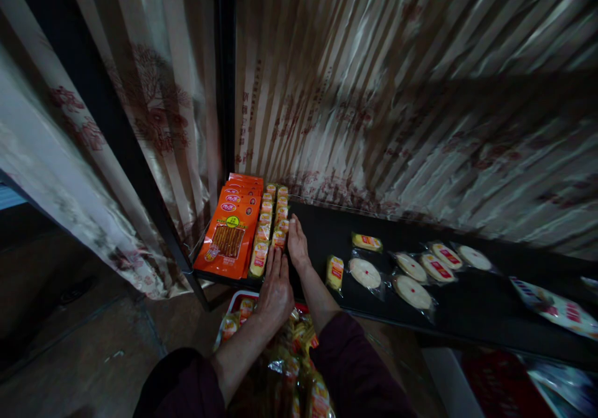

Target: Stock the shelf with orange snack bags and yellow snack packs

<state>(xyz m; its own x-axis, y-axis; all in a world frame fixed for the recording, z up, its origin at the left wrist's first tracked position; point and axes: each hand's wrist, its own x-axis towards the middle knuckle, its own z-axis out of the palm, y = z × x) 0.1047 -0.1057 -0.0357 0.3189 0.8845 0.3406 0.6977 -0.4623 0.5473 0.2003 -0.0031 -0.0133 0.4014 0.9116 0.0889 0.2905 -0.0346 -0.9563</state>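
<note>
Two rows of small yellow wrapped snack cakes (260, 256) stand on a black shelf (322, 225). With its fingers stretched out, my left hand (275, 290) rests against the front end of the right-hand row. My right hand (298, 243) lies flat along that row's right side, near or touching the wrappers. Neither hand is closed round a pack. Left of the rows, several orange snack packets (228, 225) overlap in a stack. Below my forearms, a red and white basket (240, 294) holds many more wrapped cakes, partly hidden by my arms.
Two single wrapped cakes (335, 273) and several round, pale wrapped flatbreads (365, 273) lie further right on the shelf. A white printed bag (555, 306) is at the right end. Striped curtain (374, 94) hangs behind; a dark metal post (225, 75) stands at the left corner.
</note>
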